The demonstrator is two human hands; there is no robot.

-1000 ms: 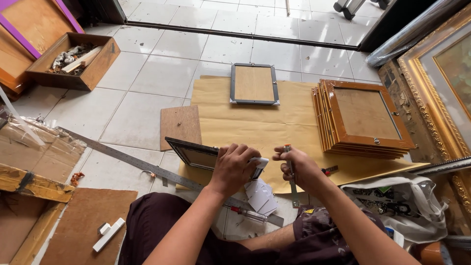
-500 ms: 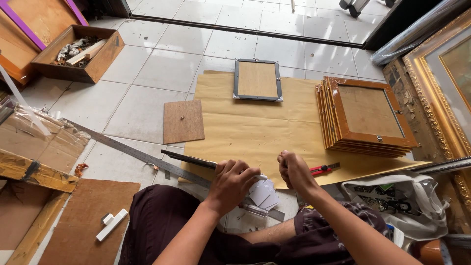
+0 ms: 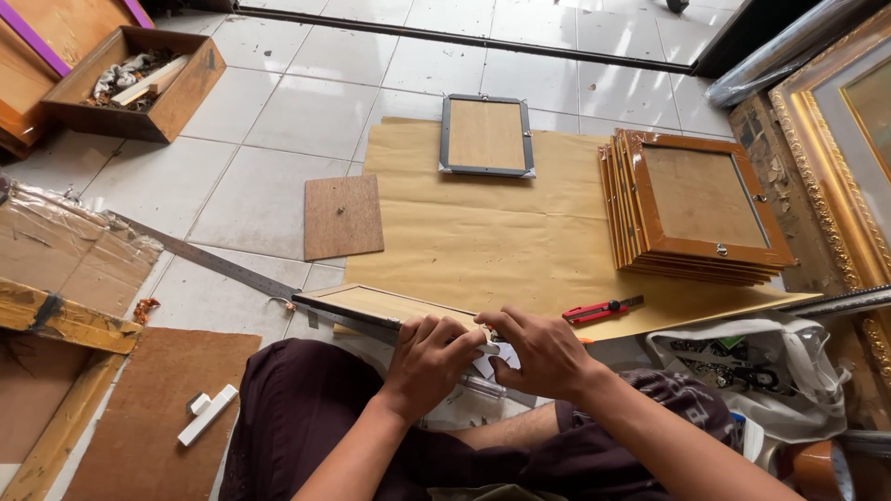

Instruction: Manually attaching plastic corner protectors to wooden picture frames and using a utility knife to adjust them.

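At 9 o'clock, a long metal ruler [image 3: 200, 263] lies on the floor tiles. Your left hand [image 3: 429, 357] grips the near edge of a dark picture frame [image 3: 385, 307], tilted over your lap at 6 o'clock. Your right hand [image 3: 543, 351] pinches the same edge, touching the left. At 3 o'clock: red utility knife [image 3: 600, 310], then stacked brown frames [image 3: 696, 206].
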